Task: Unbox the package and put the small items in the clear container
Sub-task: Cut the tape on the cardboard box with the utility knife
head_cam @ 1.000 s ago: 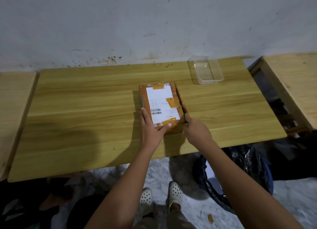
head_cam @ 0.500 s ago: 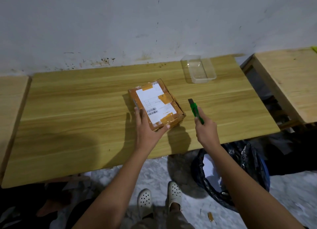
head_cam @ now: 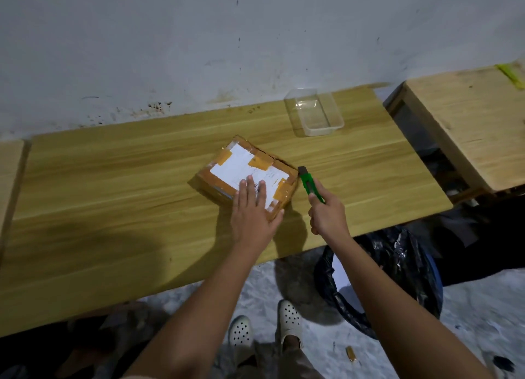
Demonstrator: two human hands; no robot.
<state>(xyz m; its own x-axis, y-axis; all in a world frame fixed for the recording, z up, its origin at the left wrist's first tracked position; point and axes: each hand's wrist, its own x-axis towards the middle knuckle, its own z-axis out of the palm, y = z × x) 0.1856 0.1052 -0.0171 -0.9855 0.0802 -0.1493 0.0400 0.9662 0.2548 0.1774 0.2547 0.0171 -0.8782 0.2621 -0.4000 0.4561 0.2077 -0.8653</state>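
A brown cardboard package (head_cam: pixel 241 163), taped and carrying a white label, lies turned at an angle in the middle of the wooden table (head_cam: pixel 113 194). My left hand (head_cam: pixel 252 208) rests flat on its near corner, fingers spread over the label. My right hand (head_cam: pixel 329 215) grips a green utility knife (head_cam: pixel 311 185), whose tip touches the package's right corner. The clear container (head_cam: pixel 314 111) stands with nothing in it at the back of the table, near the wall.
A second wooden table (head_cam: pixel 468 123) stands to the right across a gap. A black rubbish bag (head_cam: pixel 397 279) sits on the floor below the table's front edge, to the right of my feet. Another tabletop (head_cam: pixel 8 174) adjoins on the left.
The package has turned further counter-clockwise under my left hand. My right hand, first at the package's edge, came up holding the green knife and brought its tip to the package's right corner.
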